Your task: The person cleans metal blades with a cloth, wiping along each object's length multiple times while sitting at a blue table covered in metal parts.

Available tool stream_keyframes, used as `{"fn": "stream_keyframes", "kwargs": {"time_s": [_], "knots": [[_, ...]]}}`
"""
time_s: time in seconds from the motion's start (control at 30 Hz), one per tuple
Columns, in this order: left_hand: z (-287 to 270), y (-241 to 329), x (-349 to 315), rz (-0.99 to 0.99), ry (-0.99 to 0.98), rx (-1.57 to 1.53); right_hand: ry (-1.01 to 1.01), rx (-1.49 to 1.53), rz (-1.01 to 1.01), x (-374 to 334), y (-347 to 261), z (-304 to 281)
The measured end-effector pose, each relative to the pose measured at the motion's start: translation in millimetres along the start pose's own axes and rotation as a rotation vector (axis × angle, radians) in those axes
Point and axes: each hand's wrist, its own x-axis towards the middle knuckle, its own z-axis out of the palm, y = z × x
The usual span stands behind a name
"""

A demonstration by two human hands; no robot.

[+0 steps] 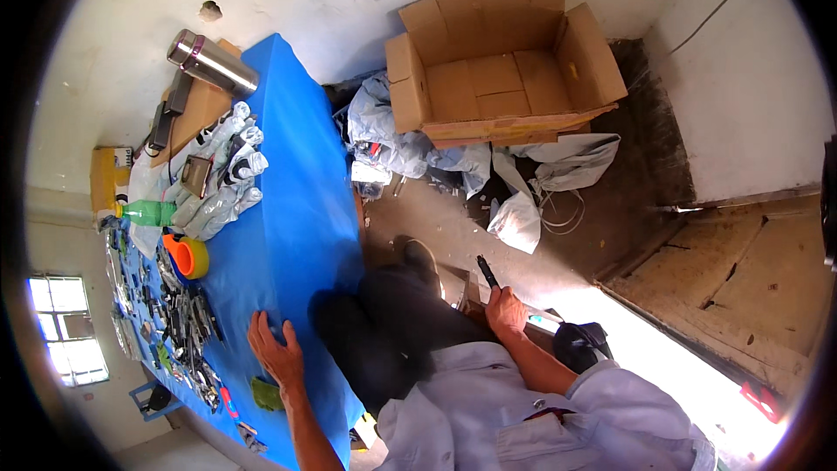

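My left hand [277, 351] lies on the blue-covered table [309, 201] with its fingers spread, and nothing is in it. Close by its wrist is a green pad or folded cloth [267, 393]. Out over my right side, my right hand [507, 314] is closed around a slim black stick-like tool [486, 271]. The tool's far end points up and away from me; its exact kind cannot be made out. A heap of small dark metal parts and tools [185, 310] spreads across the table left of my left hand.
An orange-and-yellow ring [192, 257], green bottle [148, 213], plastic-wrapped bundles [228, 174] and steel flask [214, 64] stand along the table. An open cardboard box [501, 78] rests on plastic bags [384, 126] ahead. A wooden door [732, 279] is at right.
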Motion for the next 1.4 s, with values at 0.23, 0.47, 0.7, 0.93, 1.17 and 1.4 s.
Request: {"fn": "stream_keyframes", "kwargs": {"time_s": [0.23,0.47,0.7,0.93,1.17,1.4], "knots": [[5.3,-2.7,-0.8,-0.021,-0.019,0.044,0.011,-0.019,-0.021,-2.0,-5.8,-1.8],[7.3,-5.2,-5.1,-0.041,-0.016,0.038,0.025,-0.038,-0.031,0.4,-3.3,2.7],[1.4,6.4,-0.6,-0.045,0.002,0.031,0.063,-0.074,-0.079,5.6,6.2,10.2],[9.4,-12.7,-5.7,-0.005,0.010,0.070,0.127,-0.071,-0.096,4.7,7.9,18.9],[5.3,-6.5,-4.5,-0.021,0.020,0.027,0.170,-0.076,-0.105,5.7,9.5,21.1],[6.7,-3.0,-4.9,-0.033,0.051,0.033,0.219,-0.106,-0.149,7.6,10.8,18.0]]}}
